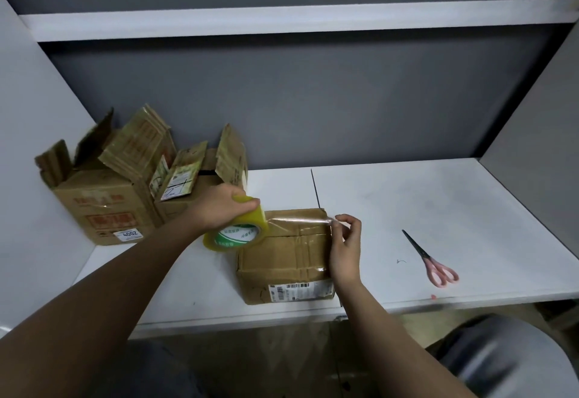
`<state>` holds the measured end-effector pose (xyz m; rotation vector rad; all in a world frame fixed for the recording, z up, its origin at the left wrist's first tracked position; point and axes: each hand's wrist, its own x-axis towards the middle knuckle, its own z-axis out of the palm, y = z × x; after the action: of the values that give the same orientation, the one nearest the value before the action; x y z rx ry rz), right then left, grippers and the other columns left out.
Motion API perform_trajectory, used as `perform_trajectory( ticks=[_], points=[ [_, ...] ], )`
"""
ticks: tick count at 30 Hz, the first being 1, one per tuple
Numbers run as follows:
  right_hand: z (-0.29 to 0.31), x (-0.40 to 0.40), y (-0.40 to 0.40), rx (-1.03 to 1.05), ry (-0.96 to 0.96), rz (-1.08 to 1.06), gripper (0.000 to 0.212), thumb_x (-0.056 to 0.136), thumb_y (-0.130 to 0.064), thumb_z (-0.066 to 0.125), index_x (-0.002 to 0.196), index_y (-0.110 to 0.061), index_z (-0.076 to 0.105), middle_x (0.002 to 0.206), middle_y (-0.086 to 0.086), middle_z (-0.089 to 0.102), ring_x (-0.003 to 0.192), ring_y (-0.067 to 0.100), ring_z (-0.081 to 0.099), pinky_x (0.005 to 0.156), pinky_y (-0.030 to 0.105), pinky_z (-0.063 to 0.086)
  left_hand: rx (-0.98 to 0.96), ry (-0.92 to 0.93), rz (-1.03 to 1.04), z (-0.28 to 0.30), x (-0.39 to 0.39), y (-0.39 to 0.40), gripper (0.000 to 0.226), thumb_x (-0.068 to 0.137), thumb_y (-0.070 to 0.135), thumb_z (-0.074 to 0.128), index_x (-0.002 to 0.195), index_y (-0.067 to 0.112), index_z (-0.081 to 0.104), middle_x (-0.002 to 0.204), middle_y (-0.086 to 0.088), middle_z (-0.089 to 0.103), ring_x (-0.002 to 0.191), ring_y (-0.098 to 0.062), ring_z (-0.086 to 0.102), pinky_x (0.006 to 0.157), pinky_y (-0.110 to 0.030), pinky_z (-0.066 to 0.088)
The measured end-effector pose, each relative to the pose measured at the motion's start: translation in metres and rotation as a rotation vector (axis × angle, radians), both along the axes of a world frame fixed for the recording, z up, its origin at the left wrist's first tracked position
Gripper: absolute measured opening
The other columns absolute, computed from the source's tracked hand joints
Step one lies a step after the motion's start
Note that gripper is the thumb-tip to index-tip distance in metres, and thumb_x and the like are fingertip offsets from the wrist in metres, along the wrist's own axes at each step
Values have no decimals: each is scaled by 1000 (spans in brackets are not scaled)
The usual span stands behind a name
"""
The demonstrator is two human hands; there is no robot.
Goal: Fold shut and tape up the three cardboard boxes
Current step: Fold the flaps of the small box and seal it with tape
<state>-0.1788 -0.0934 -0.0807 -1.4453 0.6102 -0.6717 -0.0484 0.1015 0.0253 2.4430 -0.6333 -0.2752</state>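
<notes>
A small cardboard box (pixel 282 259) with its flaps folded shut sits at the front middle of the white table (pixel 423 203). My left hand (pixel 219 206) grips a yellowish roll of clear tape (pixel 238 231) just above the box's left edge. A strip of clear tape (pixel 297 220) stretches from the roll across the box top to my right hand (pixel 344 247), which pinches its free end at the box's right edge. Two more cardboard boxes stand at the back left with flaps up: a taller one (pixel 100 206) and a lower one (pixel 185 190) beside it.
Pink-handled scissors (pixel 429 259) lie on the table to the right of the small box. Grey walls close in the table at the back and on both sides, with a white shelf (pixel 282 21) overhead. A seam (pixel 315 187) runs across the tabletop.
</notes>
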Motion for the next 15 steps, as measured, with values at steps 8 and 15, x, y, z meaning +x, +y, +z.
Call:
perform_trajectory(
  ticks=[8,15],
  points=[
    [-2,10,6,-293,186,-141,13,101,-19,41,91,-27,43,84,-11,54,92,26,53,86,43,40,116,-79,-77,9,-4,-5,44,83,53,60,77,10,66,78,-9,65,76,-22,62,72,-41,50],
    [-6,15,7,-319,212,-158,10,100,-20,42,92,-24,43,82,-7,58,84,26,57,79,40,41,189,-112,-49,10,1,-8,41,82,56,58,81,16,68,82,-3,65,77,-17,60,73,-38,49]
  ],
)
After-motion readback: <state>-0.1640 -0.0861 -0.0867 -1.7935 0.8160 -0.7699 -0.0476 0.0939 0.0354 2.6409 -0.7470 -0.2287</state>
